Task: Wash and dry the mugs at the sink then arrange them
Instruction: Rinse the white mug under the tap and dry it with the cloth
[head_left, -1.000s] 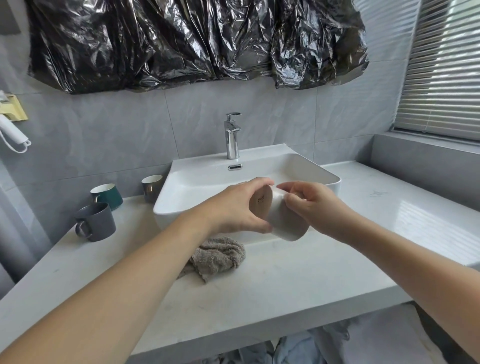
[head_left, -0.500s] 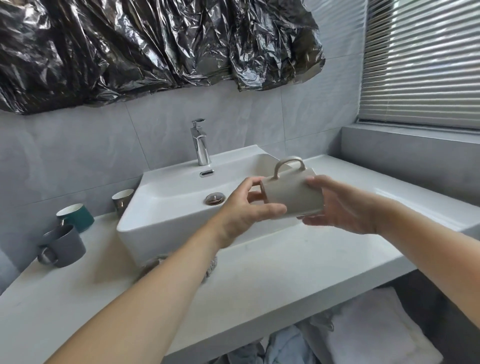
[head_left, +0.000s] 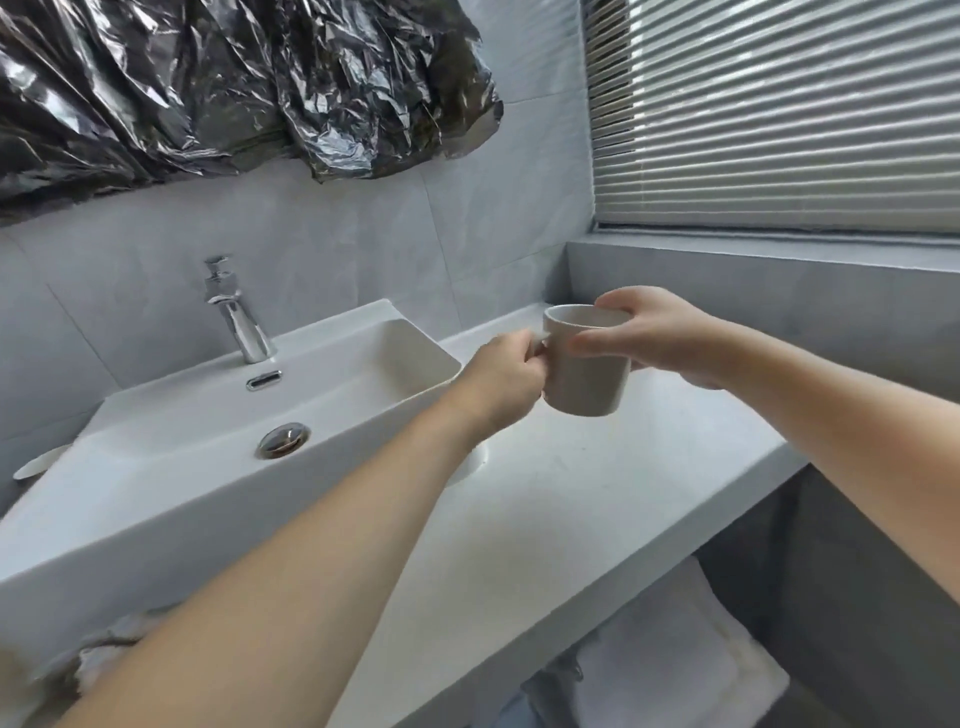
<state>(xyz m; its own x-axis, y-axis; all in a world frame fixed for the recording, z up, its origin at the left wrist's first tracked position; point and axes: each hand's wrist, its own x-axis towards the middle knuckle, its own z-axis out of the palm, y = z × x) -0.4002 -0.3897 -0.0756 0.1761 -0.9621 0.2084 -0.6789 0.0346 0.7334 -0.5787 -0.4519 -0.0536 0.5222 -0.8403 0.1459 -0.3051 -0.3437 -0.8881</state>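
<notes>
Both hands — left hand (head_left: 511, 375), right hand (head_left: 655, 336) — hold white mug (head_left: 584, 373) upright above counter (head_left: 571, 499).

Mug (head_left: 584, 371) held above counter (head_left: 597, 499), right of the sink (head_left: 208, 499)

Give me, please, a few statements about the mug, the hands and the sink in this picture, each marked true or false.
1. The white mug is upright, held in the air above the countertop. True.
2. The left hand rests flat on the countertop. False: it grips the mug at its handle side.
3. The right hand holds the mug near its rim. True.
4. Water is running from the faucet. False: no stream shows.
5. The mug is over the sink basin. False: it is to the right of the sink, over the counter.
</notes>
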